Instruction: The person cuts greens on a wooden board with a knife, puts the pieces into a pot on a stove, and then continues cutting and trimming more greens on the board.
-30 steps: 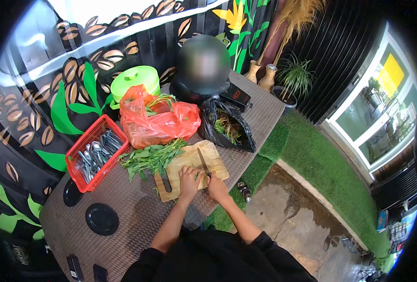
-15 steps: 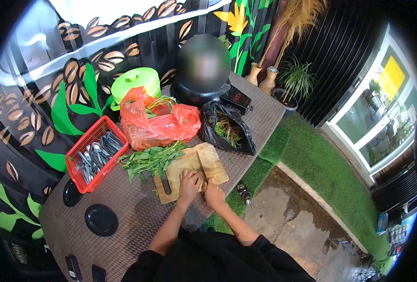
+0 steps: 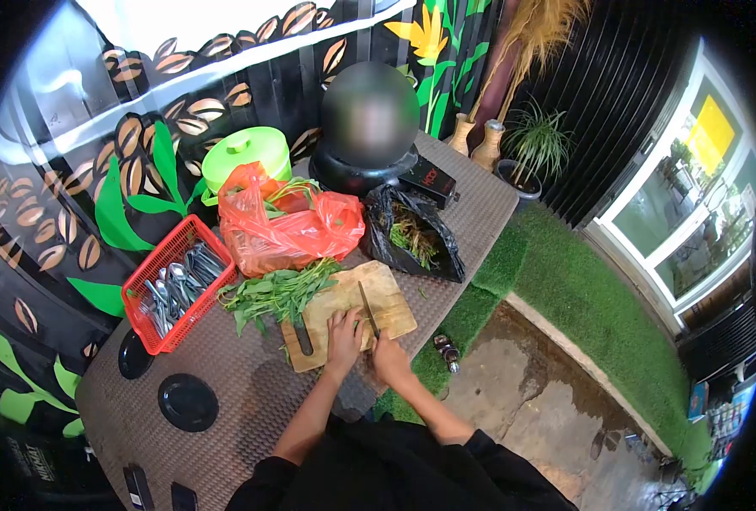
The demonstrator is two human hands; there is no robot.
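Black top with sleeves pushed up above the elbows, bare forearms, left hand (image 3: pixel 344 334) and right hand (image 3: pixel 389 358) ungloved.

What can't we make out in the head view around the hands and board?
- What the left hand pins on the cutting board: covered by the hand.
- Knife handle: hidden inside the right hand.
- Black bag contents: too small to identify.
- Round object behind: blurred.

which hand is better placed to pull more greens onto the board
Left. The left hand rests on the wooden cutting board nearest the pile of green leafy stalks; the right hand is busy holding the knife.
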